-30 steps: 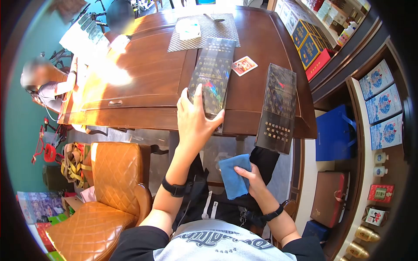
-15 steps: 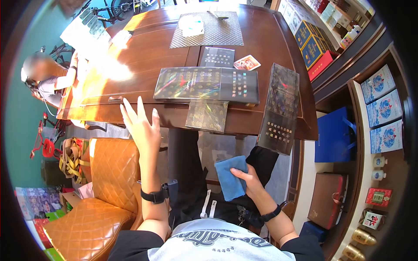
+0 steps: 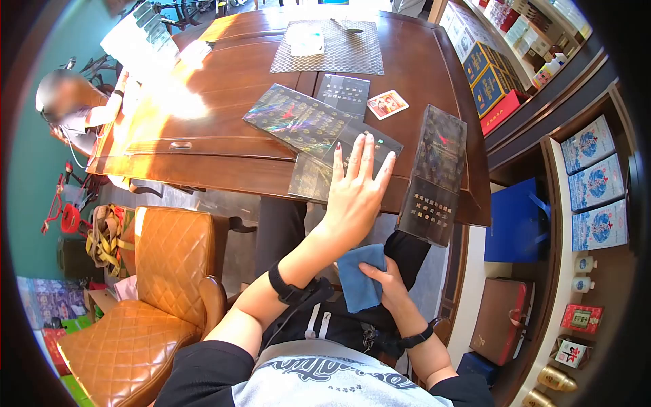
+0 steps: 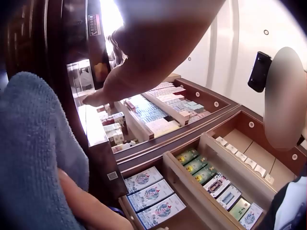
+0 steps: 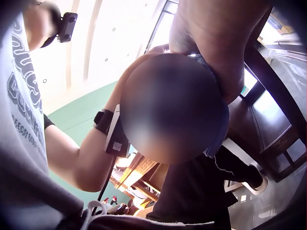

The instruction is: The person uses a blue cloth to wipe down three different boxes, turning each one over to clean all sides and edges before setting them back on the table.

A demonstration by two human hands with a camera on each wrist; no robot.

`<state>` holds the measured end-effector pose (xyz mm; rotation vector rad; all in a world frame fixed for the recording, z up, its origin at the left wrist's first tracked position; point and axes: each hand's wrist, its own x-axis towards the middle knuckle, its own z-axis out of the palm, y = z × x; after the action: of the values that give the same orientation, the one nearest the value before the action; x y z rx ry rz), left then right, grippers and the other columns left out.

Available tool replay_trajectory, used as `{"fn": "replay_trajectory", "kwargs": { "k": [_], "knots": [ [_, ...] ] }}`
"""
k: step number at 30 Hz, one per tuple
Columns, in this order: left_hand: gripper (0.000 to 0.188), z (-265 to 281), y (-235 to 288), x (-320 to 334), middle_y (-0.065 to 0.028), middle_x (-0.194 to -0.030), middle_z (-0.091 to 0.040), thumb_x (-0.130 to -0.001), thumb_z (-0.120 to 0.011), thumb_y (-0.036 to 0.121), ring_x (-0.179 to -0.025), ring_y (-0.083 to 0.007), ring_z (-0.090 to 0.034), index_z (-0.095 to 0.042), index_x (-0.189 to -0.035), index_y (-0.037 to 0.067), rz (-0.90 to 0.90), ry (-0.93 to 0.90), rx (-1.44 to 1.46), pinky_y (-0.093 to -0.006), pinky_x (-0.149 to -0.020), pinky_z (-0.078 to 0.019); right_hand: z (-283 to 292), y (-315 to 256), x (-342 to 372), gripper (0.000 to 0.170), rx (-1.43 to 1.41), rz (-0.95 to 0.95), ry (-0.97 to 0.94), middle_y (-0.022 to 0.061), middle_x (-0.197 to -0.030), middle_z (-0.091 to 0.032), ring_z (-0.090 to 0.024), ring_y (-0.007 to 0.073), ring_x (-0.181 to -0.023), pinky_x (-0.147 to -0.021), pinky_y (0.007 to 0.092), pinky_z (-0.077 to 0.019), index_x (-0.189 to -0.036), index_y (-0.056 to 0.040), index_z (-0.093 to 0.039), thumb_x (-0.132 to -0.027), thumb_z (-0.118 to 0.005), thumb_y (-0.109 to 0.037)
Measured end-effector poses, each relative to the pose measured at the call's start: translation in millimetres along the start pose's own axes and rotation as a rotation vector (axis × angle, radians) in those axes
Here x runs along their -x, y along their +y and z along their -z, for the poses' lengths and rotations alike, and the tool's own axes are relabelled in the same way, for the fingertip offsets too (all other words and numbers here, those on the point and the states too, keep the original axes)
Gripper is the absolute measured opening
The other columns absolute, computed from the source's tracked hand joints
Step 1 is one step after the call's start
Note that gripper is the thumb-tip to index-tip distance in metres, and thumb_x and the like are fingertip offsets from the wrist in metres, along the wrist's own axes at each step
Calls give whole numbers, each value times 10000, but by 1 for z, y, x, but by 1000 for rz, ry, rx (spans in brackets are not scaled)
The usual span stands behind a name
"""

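Note:
In the head view the left hand point(image 3: 354, 203) lies with spread, straight fingers on the right end of a dark patterned box point(image 3: 288, 115), which is slanted across another dark box point(image 3: 312, 178) beneath it. The right hand point(image 3: 388, 277) grips a folded blue cloth point(image 3: 359, 278) below the table edge, thumb on top. A further dark box point(image 3: 434, 169) stands apart at the right, its near end past the table's edge. The left wrist view shows the cloth point(image 4: 38, 153) large at the left. A blurred disc covers the middle of the right wrist view.
A red-and-white card point(image 3: 388, 104) lies beside the boxes. Behind them is a woven mat point(image 3: 352, 54) with a white item. An orange chair point(image 3: 173, 258) stands at the left, shelves with boxes and a blue bag point(image 3: 515, 220) at the right. Another person sits at the far left.
The upper box has turned from lengthwise to crosswise, then to a slant. My left hand left it, moved left, and came back onto its right end. The right hand still grips the cloth.

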<state>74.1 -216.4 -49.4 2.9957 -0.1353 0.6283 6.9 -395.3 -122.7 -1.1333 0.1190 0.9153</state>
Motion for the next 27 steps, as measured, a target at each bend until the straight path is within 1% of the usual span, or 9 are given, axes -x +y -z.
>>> {"fn": "replay_trajectory", "kwargs": {
  "k": [3,8,11,15,16,20,24,25,27],
  "knots": [
    [691,-10,-10,2,-248,-1542,-385,-804,-639,72,-1481,-359,-315,-464,-1472,77,-12,63,68,-543,-1208,-209,1,0,-1,329,5,16,6,84,-1075,-699,-677,165,-965,-876,307,-532,-1157,17,-636,-902,-736,-164],
    [576,6,-26,34,-104,-1479,-521,-817,-600,13,-1401,-275,-454,-580,-1384,110,-99,96,210,-534,-1198,-238,-1,-1,0,335,-9,-3,1,80,-1078,-698,-674,162,-972,-884,306,-530,-1167,12,-634,-901,-735,-165],
    [549,22,-41,62,-103,-1466,-534,-826,-592,-2,-1390,-275,-465,-611,-1358,131,-173,54,253,-580,-1193,-219,-2,1,-1,344,-16,0,-11,79,-1080,-698,-674,160,-969,-885,306,-530,-1174,13,-631,-902,-735,-169],
    [534,27,-58,102,-122,-1428,-558,-795,-590,-77,-1385,-367,-452,-671,-1281,129,-118,110,457,-626,-1180,-222,-2,5,-3,349,-6,-14,-23,79,-1081,-697,-674,159,-969,-883,305,-532,-1177,16,-627,-903,-732,-172],
    [517,30,-62,112,-185,-1453,-513,-791,-589,-99,-1395,-438,-419,-694,-1249,115,-78,87,496,-599,-1176,-250,-2,6,-3,350,-1,-20,-25,79,-1082,-696,-674,160,-969,-883,304,-532,-1177,17,-626,-902,-731,-171],
    [441,24,-66,137,-282,-1527,-375,-836,-540,-133,-1425,-490,-354,-726,-1170,86,179,297,612,-514,-1165,-294,5,7,-5,423,38,-40,-141,105,-1111,-690,-672,173,-994,-892,300,-530,-1216,34,-614,-875,-709,-196],
    [453,42,-70,146,-204,-1633,-226,-804,-552,-40,-1442,-273,-379,-672,-1230,53,494,330,1190,-374,-1066,-411,-6,-2,0,548,98,-63,-285,140,-1150,-681,-666,200,-1020,-912,304,-518,-1220,49,-624,-800,-694,-296],
    [394,40,-73,147,-180,-1615,-268,-840,-554,3,-1391,-246,-432,-662,-1217,43,555,386,1500,-350,-1003,-451,-7,-2,-1,564,134,-64,-299,139,-1149,-681,-665,202,-1020,-916,305,-515,-1209,46,-630,-786,-700,-321],
    [286,38,-78,145,-155,-1588,-311,-920,-559,54,-1312,-229,-499,-643,-1192,32,735,422,1738,-305,-937,-476,-10,2,-2,587,156,-77,-292,137,-1142,-683,-665,201,-1012,-917,306,-514,-1209,42,-631,-774,-707,-345]
  ]
}}
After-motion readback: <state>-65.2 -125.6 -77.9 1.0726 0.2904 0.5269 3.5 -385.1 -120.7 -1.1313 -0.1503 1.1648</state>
